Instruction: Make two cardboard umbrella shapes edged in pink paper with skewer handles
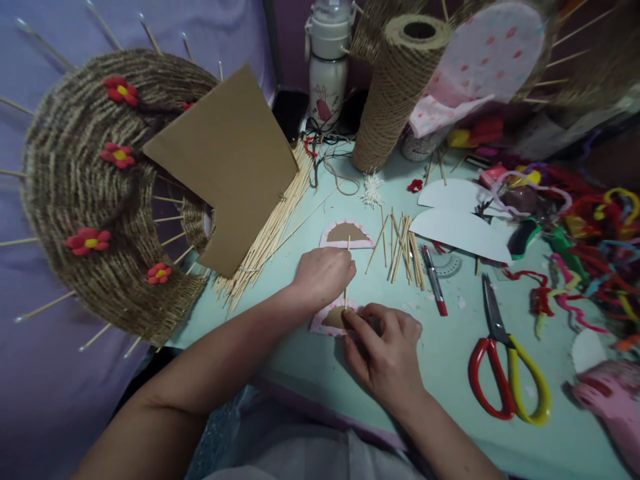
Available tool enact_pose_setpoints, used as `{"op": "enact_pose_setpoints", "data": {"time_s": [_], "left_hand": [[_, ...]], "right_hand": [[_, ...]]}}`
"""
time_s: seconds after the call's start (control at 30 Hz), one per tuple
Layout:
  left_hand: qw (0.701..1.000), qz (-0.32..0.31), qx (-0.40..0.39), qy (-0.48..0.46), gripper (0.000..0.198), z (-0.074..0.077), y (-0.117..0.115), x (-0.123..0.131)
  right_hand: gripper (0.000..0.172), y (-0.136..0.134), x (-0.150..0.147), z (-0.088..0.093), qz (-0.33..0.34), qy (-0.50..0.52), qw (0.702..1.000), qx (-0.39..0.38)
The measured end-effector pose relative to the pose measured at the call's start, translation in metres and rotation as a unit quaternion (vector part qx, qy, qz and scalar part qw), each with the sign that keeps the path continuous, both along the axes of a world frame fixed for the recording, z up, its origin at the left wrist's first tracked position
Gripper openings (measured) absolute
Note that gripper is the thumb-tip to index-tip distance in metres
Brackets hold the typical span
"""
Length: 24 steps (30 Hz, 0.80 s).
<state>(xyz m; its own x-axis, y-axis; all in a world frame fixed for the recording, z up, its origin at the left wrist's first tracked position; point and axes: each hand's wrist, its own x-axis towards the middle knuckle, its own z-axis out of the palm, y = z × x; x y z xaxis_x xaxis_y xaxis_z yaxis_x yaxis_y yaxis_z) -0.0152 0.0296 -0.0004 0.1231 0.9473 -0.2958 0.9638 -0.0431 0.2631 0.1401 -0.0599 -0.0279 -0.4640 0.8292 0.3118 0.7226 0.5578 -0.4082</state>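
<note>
A thin wooden stick (346,295) spans two half-circle cardboard pieces with pink fabric edging. Its upper end lies over the far half-circle (345,232), its lower end on the near half-circle (333,317). My left hand (324,277) is closed around the middle of the stick, its fingertips mostly hidden. The index fingertip of my right hand (387,347) presses the stick's lower end against the near piece. The right thumb rests by that piece's edge, and the hand covers its right side.
Short sticks (400,250), a red-capped pen (435,283) and white paper shapes (460,227) lie to the right, with scissors (495,360) nearer. Left are a large twine-wrapped ring (85,187), a cardboard sheet (225,167) and long sticks (280,227). Behind stand a twine roll (395,93) and a bottle (327,73).
</note>
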Motion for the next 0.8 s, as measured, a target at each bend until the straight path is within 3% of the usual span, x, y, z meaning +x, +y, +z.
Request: {"op": "enact_pose_setpoints", "data": {"time_s": [0.3,0.53,0.67,0.8], "left_hand": [[1.000,-0.001,0.021,0.014,0.034,-0.003,-0.002,0.000],[0.999,0.010,0.049,-0.013,0.047,-0.002,-0.004,-0.009],[0.998,0.028,0.046,-0.041,0.046,0.003,-0.004,-0.016],[0.995,0.034,0.043,-0.085,0.038,0.010,-0.006,-0.023]], "right_hand": [[0.027,-0.001,0.000,0.001,-0.004,0.012,1.000,-0.009],[0.032,-0.002,0.009,-0.004,-0.057,0.148,0.987,0.004],[0.029,0.002,0.006,-0.004,-0.055,0.129,0.990,-0.014],[0.037,0.004,0.000,-0.001,-0.044,0.082,0.994,-0.062]]}}
